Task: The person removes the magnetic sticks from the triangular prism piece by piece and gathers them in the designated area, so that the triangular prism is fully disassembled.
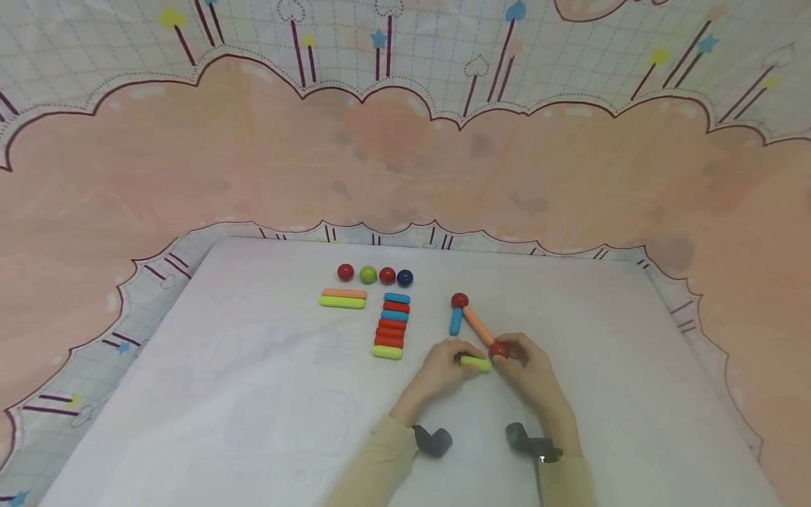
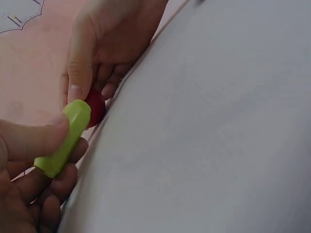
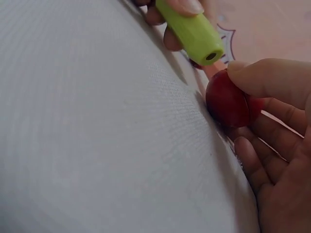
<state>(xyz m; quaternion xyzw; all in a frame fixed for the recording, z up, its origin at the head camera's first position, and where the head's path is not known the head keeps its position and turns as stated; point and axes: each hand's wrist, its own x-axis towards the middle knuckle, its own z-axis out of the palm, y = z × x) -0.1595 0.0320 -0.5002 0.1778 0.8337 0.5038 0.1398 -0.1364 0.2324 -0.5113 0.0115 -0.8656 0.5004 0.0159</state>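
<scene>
My left hand [image 1: 445, 366] pinches a short lime-green magnetic-looking rod [image 2: 68, 138] between thumb and fingers. In the right wrist view, a small dark spot shows in the rod's end. With thumb and fingertips, my right hand [image 1: 529, 367] grips a red ball [image 3: 227, 99]. An orange rod [image 1: 478, 326] runs from this ball to a second red ball [image 1: 459, 301], and a blue rod [image 1: 455, 321] extends down from that one. In the head view the green rod's tip lies just left of the held ball; whether they touch I cannot tell.
Left of the hands, a column of short red, blue and green rods [image 1: 389, 332] lies on the white tabletop [image 1: 253, 394]. Beside it rest a longer orange rod [image 1: 344, 293] and a yellow-green rod [image 1: 342, 303]. Behind them several balls [image 1: 368, 274] form a row.
</scene>
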